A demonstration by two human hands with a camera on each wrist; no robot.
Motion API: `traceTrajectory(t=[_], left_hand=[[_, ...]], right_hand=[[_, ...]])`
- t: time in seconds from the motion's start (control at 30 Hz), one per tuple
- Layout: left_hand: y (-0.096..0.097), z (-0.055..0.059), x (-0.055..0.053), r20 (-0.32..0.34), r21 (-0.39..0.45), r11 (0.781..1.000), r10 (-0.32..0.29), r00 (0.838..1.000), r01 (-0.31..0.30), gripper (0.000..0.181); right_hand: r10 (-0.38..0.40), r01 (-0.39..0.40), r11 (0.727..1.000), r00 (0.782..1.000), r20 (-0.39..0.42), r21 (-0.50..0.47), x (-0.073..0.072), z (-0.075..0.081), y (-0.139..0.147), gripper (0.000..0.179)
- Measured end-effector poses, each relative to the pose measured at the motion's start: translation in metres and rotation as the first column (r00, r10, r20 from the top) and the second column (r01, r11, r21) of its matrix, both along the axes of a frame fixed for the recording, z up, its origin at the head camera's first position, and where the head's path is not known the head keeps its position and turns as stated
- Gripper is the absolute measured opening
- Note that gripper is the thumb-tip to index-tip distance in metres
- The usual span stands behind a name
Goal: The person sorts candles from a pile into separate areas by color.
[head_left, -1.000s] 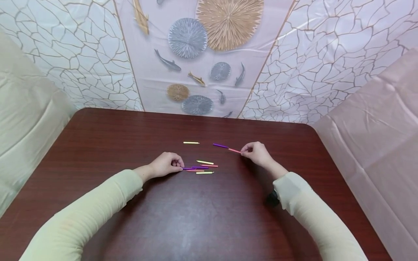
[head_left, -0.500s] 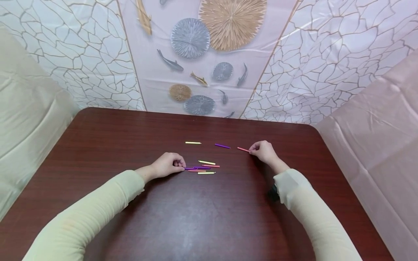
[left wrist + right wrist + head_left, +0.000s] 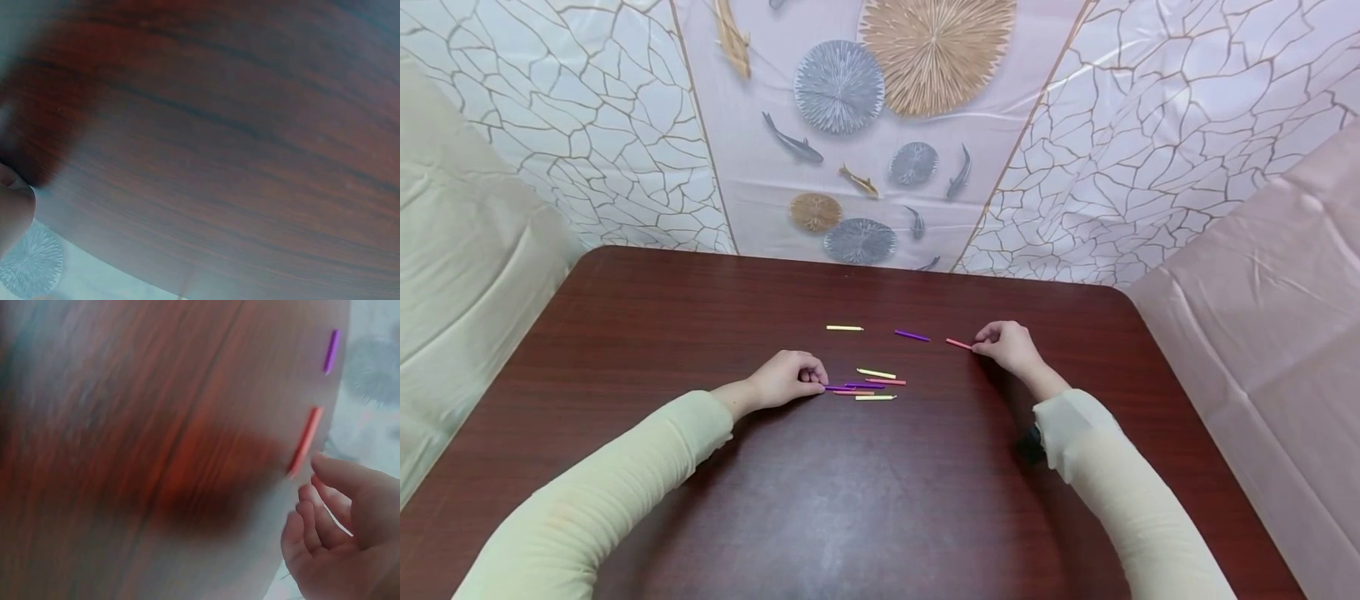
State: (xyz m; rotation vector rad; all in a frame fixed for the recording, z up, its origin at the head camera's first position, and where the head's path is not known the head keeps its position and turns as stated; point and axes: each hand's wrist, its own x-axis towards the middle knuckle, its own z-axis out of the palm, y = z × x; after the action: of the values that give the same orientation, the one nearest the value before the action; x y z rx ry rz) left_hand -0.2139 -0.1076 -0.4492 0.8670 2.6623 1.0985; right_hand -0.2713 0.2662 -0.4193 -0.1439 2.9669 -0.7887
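My left hand [image 3: 784,380] pinches the end of a thin purple stick [image 3: 837,387] at the left of a loose group in the head view. That group also has a second purple stick [image 3: 871,385], an orange stick [image 3: 854,392], a coral stick [image 3: 887,382] and two yellow sticks [image 3: 876,373]. My right hand [image 3: 1009,346] is beside the near end of a coral-red stick [image 3: 958,343] on the table. In the right wrist view, its relaxed fingers and thumb stand apart next to that red stick [image 3: 305,442]. The left wrist view shows only part of the left hand [image 3: 14,209].
A purple stick [image 3: 912,336] and a yellow stick [image 3: 845,328] lie farther back on the dark wooden table [image 3: 820,500]. A patterned cloth wall [image 3: 850,183] rises behind the far edge, with plain pale cloth [image 3: 1262,300] on both sides.
The right hand has moved right with the coral-red stick, parting it from the purple stick; over the last half second the stick has stayed put. The left hand holds its place.
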Motion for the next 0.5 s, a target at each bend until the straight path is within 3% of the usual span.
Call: traceTrajectory(t=[0.2,0.5], left_hand=[[-0.001,0.002,0.001,0.01,0.003,1.0,0.009,1.0,-0.009,0.004],[0.0,0.0,0.001,-0.008,0.003,1.0,0.001,1.0,-0.001,0.005]], right_hand=[[0.053,-0.065,0.991,0.993,-0.103,-0.113,0.013,0.01,-0.027,0.016],[0.265,-0.264,0.933,0.964,-0.032,-0.244,0.047,0.004,-0.079,0.01]])
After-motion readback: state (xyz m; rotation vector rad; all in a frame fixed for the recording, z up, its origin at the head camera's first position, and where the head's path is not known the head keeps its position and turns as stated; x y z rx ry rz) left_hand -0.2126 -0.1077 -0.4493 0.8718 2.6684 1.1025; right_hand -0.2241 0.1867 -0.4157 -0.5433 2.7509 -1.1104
